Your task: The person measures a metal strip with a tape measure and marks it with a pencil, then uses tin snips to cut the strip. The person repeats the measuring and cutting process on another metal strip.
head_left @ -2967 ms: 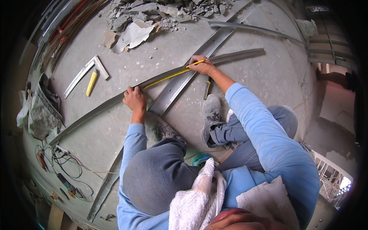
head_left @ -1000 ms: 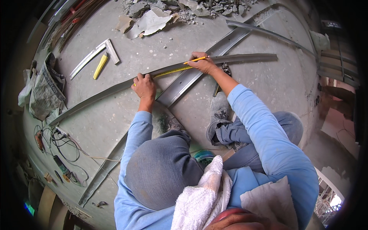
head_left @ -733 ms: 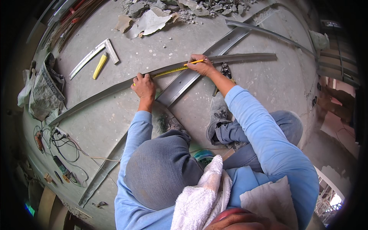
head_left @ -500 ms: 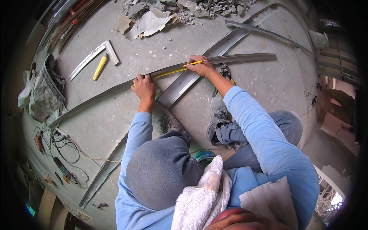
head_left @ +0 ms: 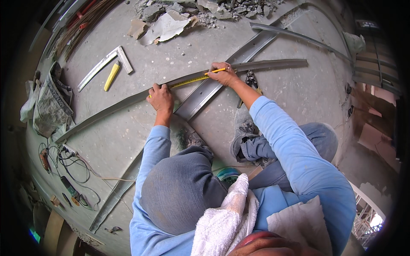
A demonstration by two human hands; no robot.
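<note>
- The long metal channel [head_left: 112,109] is lying slantwise across the floor [head_left: 149,68] in front of the person, passing under both hands and crossing on top of a wider metal stud [head_left: 200,98].
- A yellow tape measure [head_left: 188,81] is running along the channel between the two hands.
- The left hand [head_left: 160,99] is pressing on the channel at the tape's left end, its fingers curling closed over the near edge; how the thumb is sitting is hidden.
- The right hand [head_left: 223,74] is closing snugly around a yellow pencil [head_left: 217,71], whose tip is pointing left, right by the tape and channel.
- Both arms are reaching forward in blue sleeves [head_left: 290,132], the left one coming up fairly straight, the right one slanting inward from the right; the backs of both hands are facing up.
- Tin snips [head_left: 251,80] are lying just beside the right forearm, near a grey shoe [head_left: 243,123].
- A metal square [head_left: 124,59] and a slim yellow tool [head_left: 112,77] are lying beyond the channel, left of the hands.
- A sack [head_left: 52,104] is slumping near the channel's left end, while an angle grinder [head_left: 68,186] is resting nearer the person.
- Broken rubble [head_left: 171,30] is heaping up at the far side, well apart from the hands.
- The wider stud is propping up no visible gap that can be judged; contact with the channel is staying unclear.
</note>
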